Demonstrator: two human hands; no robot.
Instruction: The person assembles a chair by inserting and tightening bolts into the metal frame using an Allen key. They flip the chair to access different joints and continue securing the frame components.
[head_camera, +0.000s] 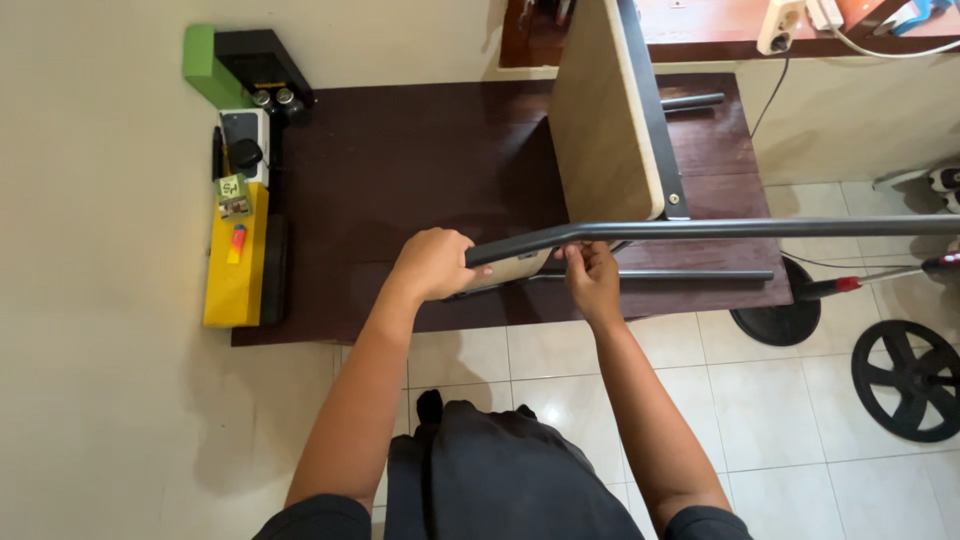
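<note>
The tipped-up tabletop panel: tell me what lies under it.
The tabletop panel stands on edge on a dark brown board, with white floor tiles beyond the board. Dark metal legs show beside it. The floor under the board is covered.

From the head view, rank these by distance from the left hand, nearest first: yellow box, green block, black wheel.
From the left hand:
1. Yellow box, just to its left by the wall.
2. Green block, far corner, up left.
3. Black wheel, far right on the tiled floor.

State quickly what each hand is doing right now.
Left hand: closed around the end of the dark metal bar.
Right hand: fingers pinching under the same bar.
</note>
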